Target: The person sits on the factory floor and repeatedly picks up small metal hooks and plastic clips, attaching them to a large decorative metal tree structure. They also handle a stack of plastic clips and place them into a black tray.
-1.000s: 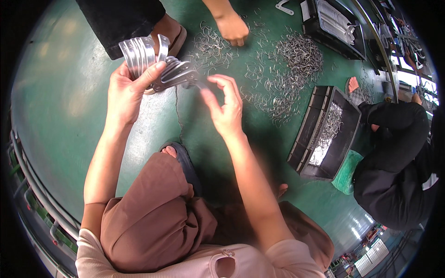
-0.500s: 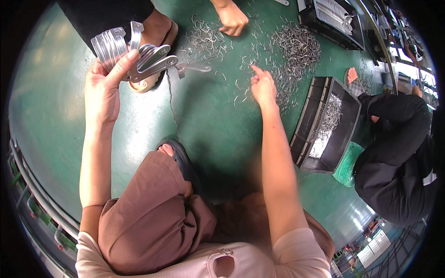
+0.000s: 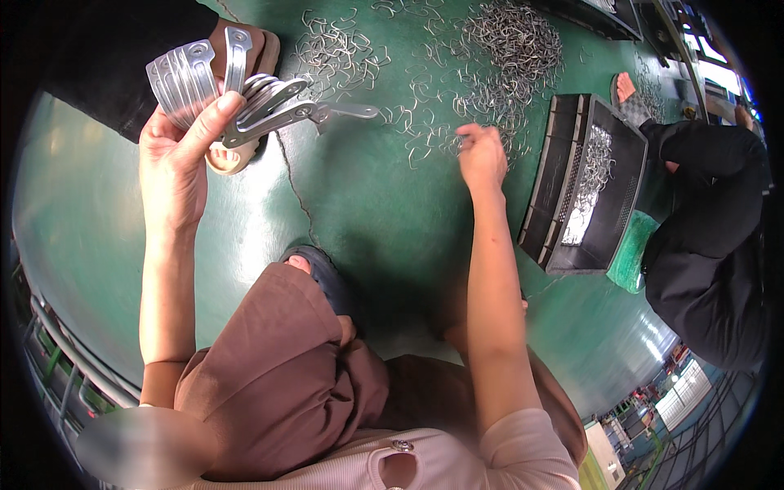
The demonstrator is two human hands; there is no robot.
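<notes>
My left hand (image 3: 174, 181) is raised on the left, closed around a fanned stack of silver metal brackets (image 3: 181, 80). They are flat strips with holes at their rounded ends, and several point out to the right. My right hand (image 3: 483, 162) hovers low over the floor in the middle, its fingers drawn together and slightly blurred. Whether anything small is between them does not show. Near its fingertips lie loose bent wire hooks (image 3: 420, 122), and a dense pile of wire hooks (image 3: 513, 39) sits just beyond.
Another wire heap (image 3: 335, 53) lies at the far left of centre, beside another person's sandalled foot (image 3: 233, 157). At right stands a black crate (image 3: 608, 220) holding wire pieces, with a green bag (image 3: 633, 257) beside it. A person in dark trousers (image 3: 698, 245) sits beyond.
The view has shifted, so the floor things sit higher. My right hand's extended index finger has drawn in. The other person's hand has left the view. My left hand keeps the brackets.
</notes>
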